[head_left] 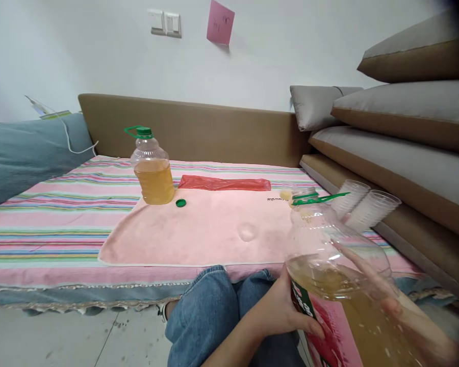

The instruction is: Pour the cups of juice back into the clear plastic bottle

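Note:
A large clear bottle [352,285] of yellowish liquid, with a pink label and a green handle ring, is held close at the lower right, its mouth uncapped. My left hand [286,311] grips its label side, thumb across the label. On its far side is my right hand [409,316], partly seen through the plastic, fingers along the bottle. A second bottle [155,178] with a green cap stands upright at the left of the pink towel [199,229]. Beside it lies a loose green cap [181,203]. Stacked clear plastic cups [371,209] lie behind the held bottle.
A folded red plastic strip [225,183] lies along the towel's back edge. Stacked cushions [398,148] rise at the right. A blue cushion [30,153] with a white cable is at the left. A brown backboard [199,132] borders the striped bed.

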Motion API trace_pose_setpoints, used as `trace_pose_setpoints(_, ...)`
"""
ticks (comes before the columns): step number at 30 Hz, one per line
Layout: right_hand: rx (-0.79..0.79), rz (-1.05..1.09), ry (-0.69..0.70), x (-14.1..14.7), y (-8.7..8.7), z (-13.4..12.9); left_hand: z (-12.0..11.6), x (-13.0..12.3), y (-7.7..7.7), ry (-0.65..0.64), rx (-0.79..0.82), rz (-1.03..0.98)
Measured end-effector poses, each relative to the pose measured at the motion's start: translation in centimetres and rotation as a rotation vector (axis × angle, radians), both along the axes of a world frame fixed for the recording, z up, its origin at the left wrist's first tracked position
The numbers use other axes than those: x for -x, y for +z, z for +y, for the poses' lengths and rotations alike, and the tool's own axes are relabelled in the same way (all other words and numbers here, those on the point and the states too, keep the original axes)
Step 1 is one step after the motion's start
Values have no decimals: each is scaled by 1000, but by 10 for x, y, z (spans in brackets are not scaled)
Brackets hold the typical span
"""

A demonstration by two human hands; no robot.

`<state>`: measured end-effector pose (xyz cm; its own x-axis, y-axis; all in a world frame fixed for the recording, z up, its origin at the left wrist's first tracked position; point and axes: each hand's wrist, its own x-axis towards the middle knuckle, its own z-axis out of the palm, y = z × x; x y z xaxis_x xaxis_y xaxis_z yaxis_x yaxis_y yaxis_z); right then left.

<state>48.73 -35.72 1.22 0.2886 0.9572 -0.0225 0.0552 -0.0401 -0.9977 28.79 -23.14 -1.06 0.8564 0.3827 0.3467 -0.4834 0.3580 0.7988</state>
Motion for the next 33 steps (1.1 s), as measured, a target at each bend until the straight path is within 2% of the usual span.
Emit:
trace_pose_setpoints(6, 107, 114, 6, 13, 12, 5, -10, -1, -22, -77, 177, -54)
trace_pose_setpoints(8, 149, 140, 28, 15, 16, 7, -14, -2, -26, -95, 238, -53)
trace_pose_setpoints(14, 198, 76, -28, 21, 31, 10, -21, -4, -31, -104, 375, -19)
trace_pose_setpoints(22, 222, 80, -44, 24, 33, 12, -20, 1, -29, -122, 393, 33)
trace_pose_setpoints(28, 267, 185, -92, 37, 37, 9, -16, 4, -33, -188, 303, 73)
trace_pose_setpoints(33, 228, 95, -7, 30, 38, 15, -13, 7, -36, -227, 257, 95)
